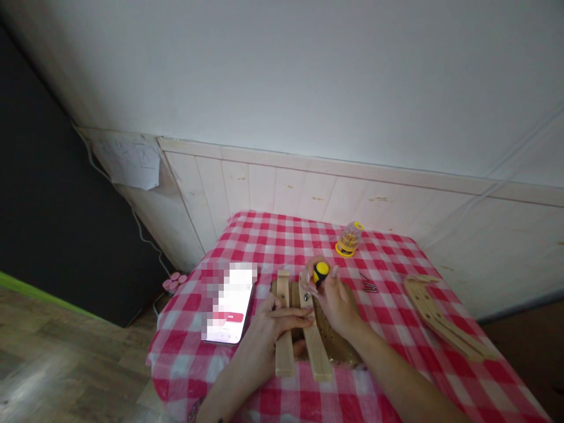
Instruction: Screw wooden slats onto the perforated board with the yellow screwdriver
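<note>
My right hand [337, 302] is closed round a stubby screwdriver [321, 271] with a yellow and black handle, held over the far part of a wooden frame [319, 361]. A dark screw [306, 297] shows in the frame's right strip, close to my right fingers. My left hand [277, 329] grips the frame, its fingers lying across both pale strips. Beneath the frame is a brown board [337, 341] with small holes. The screwdriver's tip is hidden from me.
A lit phone [233, 305] lies on the left of the checked tablecloth [277, 232]. Loose dark screws [370, 286] lie right of the board. A clear, yellow-based bit case [349, 241] stands behind. More wooden pieces [440, 320] rest at the right. A wall [304, 191] borders the table's back.
</note>
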Demonstrator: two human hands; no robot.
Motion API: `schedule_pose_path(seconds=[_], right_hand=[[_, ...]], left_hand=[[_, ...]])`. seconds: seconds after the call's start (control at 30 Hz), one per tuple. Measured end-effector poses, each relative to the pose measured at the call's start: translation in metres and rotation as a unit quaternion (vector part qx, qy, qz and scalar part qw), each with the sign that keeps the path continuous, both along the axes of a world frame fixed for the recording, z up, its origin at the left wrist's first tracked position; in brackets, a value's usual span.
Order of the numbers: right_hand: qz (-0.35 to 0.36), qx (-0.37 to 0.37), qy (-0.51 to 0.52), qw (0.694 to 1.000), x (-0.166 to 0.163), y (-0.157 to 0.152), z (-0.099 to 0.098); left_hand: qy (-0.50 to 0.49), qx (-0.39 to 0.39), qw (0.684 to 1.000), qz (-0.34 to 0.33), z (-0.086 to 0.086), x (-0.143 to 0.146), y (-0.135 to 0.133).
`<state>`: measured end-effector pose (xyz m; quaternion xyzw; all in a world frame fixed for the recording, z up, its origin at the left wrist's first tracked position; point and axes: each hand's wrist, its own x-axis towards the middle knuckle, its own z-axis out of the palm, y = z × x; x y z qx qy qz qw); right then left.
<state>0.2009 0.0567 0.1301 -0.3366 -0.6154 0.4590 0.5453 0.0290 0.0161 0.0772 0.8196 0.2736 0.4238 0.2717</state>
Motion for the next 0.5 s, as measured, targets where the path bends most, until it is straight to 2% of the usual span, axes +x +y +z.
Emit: schedule_pose_path(seconds=[0.1, 0.23, 0.37, 0.5], right_hand=[[0.041, -0.005, -0.016, 0.999, -0.001, -0.003, 0.004], [0.043, -0.023, -0.006, 0.999, -0.002, -0.003, 0.006], [0.066, -0.054, 0.033, 0.996, -0.004, 0.0, 0.008], [0.069, -0.098, 0.101, 0.988, -0.008, 0.003, 0.014]], left_hand=[[0.01, -0.01, 1.0, 0.003, 0.0, 0.0, 0.0], [0.012, -0.021, 1.0, 0.004, -0.003, 0.001, 0.001], [-0.005, 0.002, 1.0, 0.009, -0.006, 0.001, 0.0], [-0.007, -0.01, 1.0, -0.003, -0.005, 0.002, 0.002]])
